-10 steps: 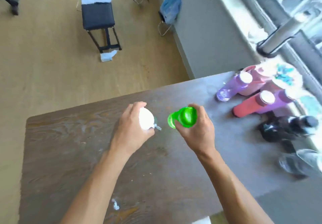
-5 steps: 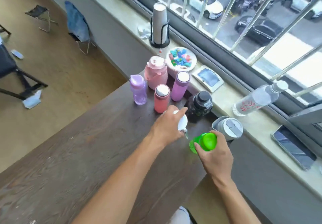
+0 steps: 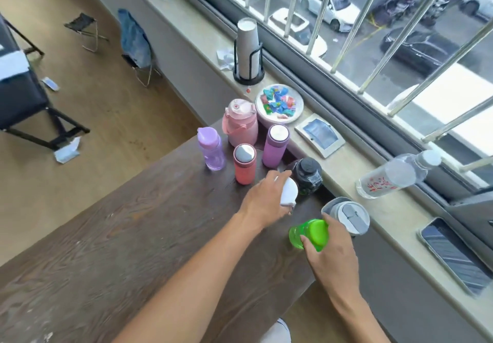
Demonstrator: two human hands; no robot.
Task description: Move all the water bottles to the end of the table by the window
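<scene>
Your left hand (image 3: 266, 200) wraps the white bottle (image 3: 289, 192), upright, just short of the black bottle (image 3: 306, 176) beyond it. Your right hand (image 3: 330, 249) clamps the green bottle (image 3: 309, 233), the grey tumbler (image 3: 346, 216) just past it on the tabletop (image 3: 133, 236).

Both bare forearms stretched forward, side by side. Left hand (image 3: 266, 201) palm down, fingers curled over a white bottle top (image 3: 289, 192). Right hand (image 3: 330, 249) lower and nearer, fingers wrapped round a green bottle (image 3: 309, 233), knuckles up.
</scene>
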